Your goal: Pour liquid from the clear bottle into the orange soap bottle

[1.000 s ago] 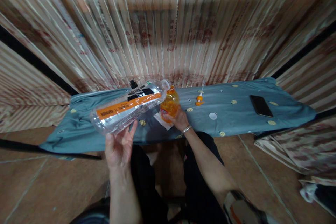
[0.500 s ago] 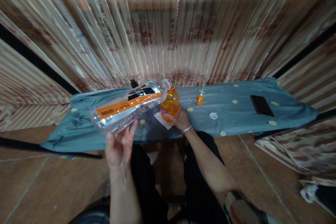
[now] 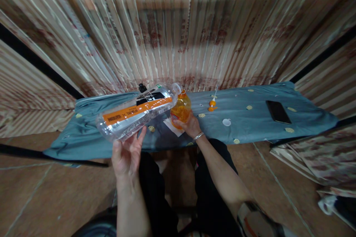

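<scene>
My left hand (image 3: 128,155) holds a large clear plastic bottle (image 3: 139,109) with an orange and silver label from below. The bottle is tilted, its mouth up at the right, close to the neck of a smaller orange bottle (image 3: 181,108). Whether the two mouths touch I cannot tell. Wrapped round the orange bottle is my right hand (image 3: 191,124), with a bracelet at its wrist. Under the orange bottle lies a white tissue (image 3: 174,129). To the right rests an orange pump top (image 3: 212,105) with a thin tube.
A teal patterned cloth (image 3: 241,118) covers the narrow table. On it lie a white round disc (image 3: 226,122) and a black phone (image 3: 278,112). Behind the large bottle stands a black pump head (image 3: 142,87). Striped curtains (image 3: 178,37) hang around, with black poles (image 3: 39,61) at the sides.
Both hands and both bottles stay almost where they were. The view has shifted very slightly.
</scene>
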{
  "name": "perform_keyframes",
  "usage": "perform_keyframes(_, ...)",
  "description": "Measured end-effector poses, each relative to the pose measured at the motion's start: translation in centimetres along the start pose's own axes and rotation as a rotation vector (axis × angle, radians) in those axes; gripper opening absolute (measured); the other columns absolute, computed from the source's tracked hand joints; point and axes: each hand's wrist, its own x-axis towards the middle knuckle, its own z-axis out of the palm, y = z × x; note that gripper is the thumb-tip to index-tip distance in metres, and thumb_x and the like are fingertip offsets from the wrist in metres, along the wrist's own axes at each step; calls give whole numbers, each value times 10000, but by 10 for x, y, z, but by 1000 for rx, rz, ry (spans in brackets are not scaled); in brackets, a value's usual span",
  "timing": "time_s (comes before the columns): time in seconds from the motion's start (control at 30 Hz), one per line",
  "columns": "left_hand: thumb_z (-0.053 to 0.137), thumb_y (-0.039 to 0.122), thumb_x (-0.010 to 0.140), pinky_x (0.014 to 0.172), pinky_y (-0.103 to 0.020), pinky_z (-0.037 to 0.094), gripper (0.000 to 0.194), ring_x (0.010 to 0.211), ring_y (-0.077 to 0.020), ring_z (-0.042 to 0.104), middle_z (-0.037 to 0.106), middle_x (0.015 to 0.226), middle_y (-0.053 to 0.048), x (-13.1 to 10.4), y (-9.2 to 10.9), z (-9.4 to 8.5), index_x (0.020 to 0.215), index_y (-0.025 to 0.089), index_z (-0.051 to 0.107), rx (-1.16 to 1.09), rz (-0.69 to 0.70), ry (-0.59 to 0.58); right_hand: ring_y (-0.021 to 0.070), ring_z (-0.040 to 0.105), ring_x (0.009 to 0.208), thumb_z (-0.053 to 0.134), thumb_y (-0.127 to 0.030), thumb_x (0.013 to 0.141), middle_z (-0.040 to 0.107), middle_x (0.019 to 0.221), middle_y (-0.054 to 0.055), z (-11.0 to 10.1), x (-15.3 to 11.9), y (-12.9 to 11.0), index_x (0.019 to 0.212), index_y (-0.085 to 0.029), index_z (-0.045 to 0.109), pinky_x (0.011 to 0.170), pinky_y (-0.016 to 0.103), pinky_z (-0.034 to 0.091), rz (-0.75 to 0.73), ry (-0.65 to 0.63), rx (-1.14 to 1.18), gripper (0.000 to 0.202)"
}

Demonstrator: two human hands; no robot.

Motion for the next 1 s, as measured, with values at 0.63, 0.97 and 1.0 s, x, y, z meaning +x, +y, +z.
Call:
perform_keyframes(0.63,846,479,551,1012,-509,456,573,1320,-340,431,659,1228,-63,0,0,1,1050,247,688,2,-2,-8,320,689,979,740,-481,696,703,1051,146,1,0,0,1154,-177,450,840,457,565,-3,1,-1,621)
perform_keyframes(0.97,846,477,553,993,-483,481,590,1309,-336,445,659,1226,-68,1,-1,-1,1070,242,686,4,3,-8,302,695,961,745,-497,689,708,1020,132,5,0,5,1163,-160,444,827,421,565,-5,33,-44,654)
perform_keyframes(1.0,845,477,555,987,-476,488,588,1309,-333,445,657,1230,-65,0,-1,-1,1071,244,686,4,2,-8,302,696,960,740,-507,692,707,1020,135,6,0,6,1165,-160,444,821,419,566,-10,35,-48,657)
